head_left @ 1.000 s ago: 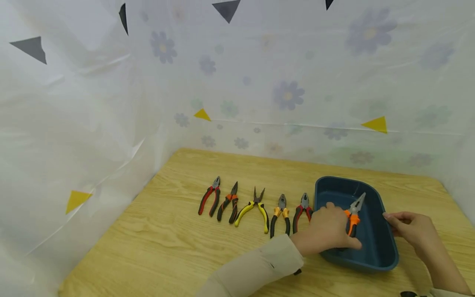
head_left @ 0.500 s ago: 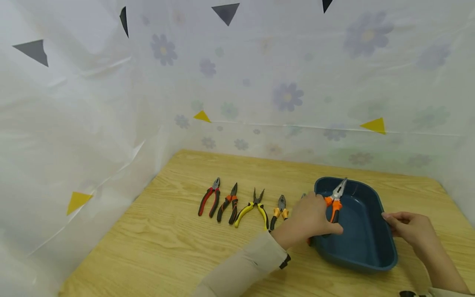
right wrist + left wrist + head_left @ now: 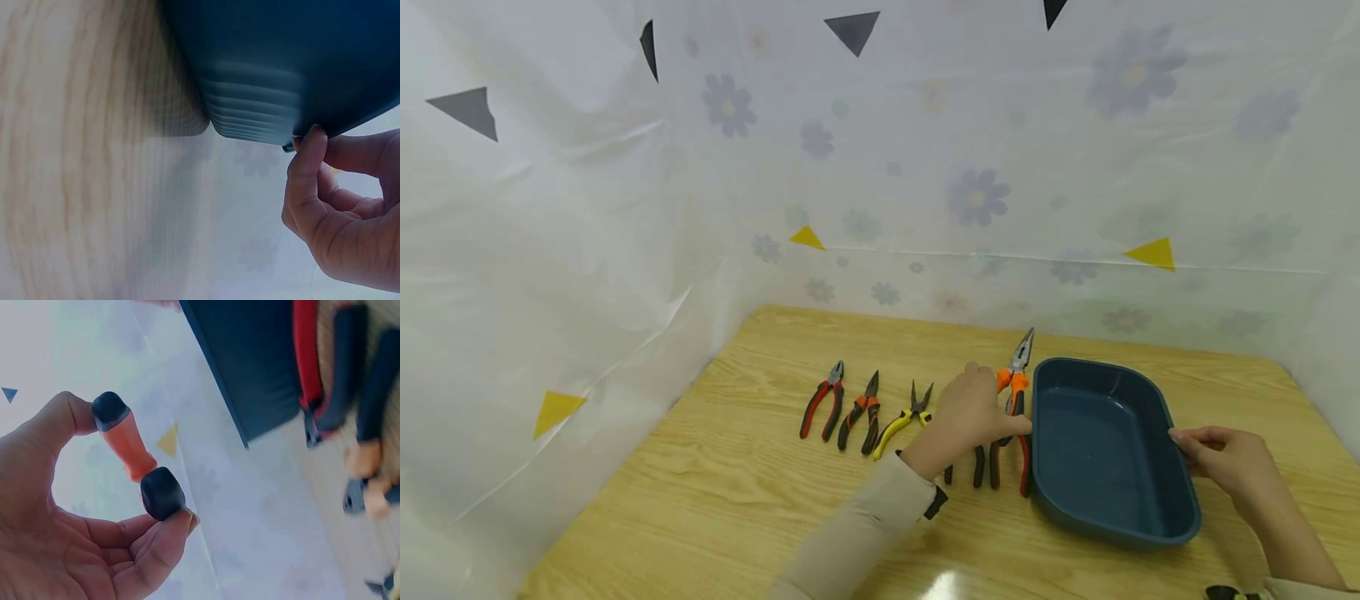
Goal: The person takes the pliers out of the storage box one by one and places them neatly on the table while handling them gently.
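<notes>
In the head view my left hand (image 3: pixel 966 412) holds long-nose pliers (image 3: pixel 1017 382) with orange and black handles above the table, jaws pointing up and away. The left wrist view shows thumb and fingers gripping the two handle ends of these pliers (image 3: pixel 128 444). My right hand (image 3: pixel 1228 462) pinches the right rim of a dark blue plastic bin (image 3: pixel 1112 450). In the right wrist view, thumb and fingertips hold that rim from outside. Red-and-black pliers (image 3: pixel 1026 471) lie just left of the bin, partly covered by the held pliers.
More pliers lie in a row on the wooden table (image 3: pixel 700 500): red-and-black ones (image 3: pixel 810 411), orange-and-black ones (image 3: pixel 872 427) and yellow ones (image 3: pixel 891 433). Another pair, black with light orange (image 3: pixel 362 459), is mostly hidden behind my left hand in the head view. White sheeting (image 3: pixel 880 150) surrounds the table.
The left hand has carried the orange-and-black pliers out of the bin and leftward over its left rim, above the row. The right hand has stayed at the bin's rim.
</notes>
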Demonstrator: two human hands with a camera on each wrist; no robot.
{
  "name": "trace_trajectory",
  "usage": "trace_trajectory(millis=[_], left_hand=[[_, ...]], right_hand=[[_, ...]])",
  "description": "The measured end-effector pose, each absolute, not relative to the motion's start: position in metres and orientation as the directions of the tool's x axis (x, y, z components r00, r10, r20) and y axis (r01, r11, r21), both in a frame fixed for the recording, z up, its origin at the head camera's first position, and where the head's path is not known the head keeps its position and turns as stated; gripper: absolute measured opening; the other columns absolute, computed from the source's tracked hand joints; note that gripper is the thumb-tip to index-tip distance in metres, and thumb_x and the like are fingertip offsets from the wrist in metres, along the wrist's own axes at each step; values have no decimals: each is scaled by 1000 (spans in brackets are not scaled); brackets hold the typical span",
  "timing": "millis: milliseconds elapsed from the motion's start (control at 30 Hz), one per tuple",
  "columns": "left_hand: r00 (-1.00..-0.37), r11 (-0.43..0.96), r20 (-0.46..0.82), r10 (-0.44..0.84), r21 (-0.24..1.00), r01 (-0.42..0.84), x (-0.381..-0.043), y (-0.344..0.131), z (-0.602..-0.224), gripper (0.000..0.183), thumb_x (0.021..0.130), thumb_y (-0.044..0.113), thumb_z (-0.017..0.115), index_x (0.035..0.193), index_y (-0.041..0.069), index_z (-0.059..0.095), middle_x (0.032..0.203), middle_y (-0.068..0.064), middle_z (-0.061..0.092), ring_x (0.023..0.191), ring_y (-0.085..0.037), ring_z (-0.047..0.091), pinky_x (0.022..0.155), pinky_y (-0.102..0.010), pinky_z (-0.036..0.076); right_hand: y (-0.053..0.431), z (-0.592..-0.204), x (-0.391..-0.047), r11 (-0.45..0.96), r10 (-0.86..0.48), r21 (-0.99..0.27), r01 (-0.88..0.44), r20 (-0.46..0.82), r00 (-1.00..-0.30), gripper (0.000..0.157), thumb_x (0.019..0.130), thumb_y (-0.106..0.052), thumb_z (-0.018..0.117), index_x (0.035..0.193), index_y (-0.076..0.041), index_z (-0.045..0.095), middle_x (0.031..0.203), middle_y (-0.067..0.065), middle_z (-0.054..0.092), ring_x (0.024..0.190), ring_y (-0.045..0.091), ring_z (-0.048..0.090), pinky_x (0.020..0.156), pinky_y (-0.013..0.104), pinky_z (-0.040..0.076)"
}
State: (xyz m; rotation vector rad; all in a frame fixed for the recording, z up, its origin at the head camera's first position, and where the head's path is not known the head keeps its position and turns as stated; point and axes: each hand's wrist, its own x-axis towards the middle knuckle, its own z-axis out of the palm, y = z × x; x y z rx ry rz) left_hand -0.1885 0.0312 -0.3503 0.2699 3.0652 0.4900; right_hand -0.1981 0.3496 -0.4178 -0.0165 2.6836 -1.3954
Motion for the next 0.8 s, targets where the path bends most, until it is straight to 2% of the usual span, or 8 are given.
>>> trace_trajectory(millis=[100,367,500,800], left_hand=[[-989,938,19,149,315,148,-192,19,-351,48,78,55,73,90,11,59,99,-7,52,56,-13,45,45,-24,39],[-995,923,35,92,372,99,-201,-22,-354,50,79,50,73,95,5,56,89,-10,46,53,-15,41,43,-26,35],[-998,926,45,53,372,66,-205,-41,-357,50,79,48,73,97,4,58,92,-12,48,53,-16,40,43,-27,34],[-998,936,59,-19,353,3,-207,-83,-358,61,80,44,73,114,-5,57,102,-20,51,51,-17,41,43,-27,34]], right_hand=[[350,-418,-199,574,-60,-818,49,-102,-993,51,101,-25,49,109,25,53,84,-3,64,65,5,62,64,28,55],[352,-419,-201,577,-61,-813,76,-135,-989,56,101,-32,49,110,23,54,81,-2,65,67,8,63,65,29,54],[352,-420,-200,578,-57,-814,65,-120,-991,55,101,-30,49,109,23,55,81,-1,65,66,9,64,65,28,54],[352,-421,-198,573,-57,-818,48,-98,-994,55,101,-30,50,110,24,54,81,0,65,66,9,64,64,28,55]])
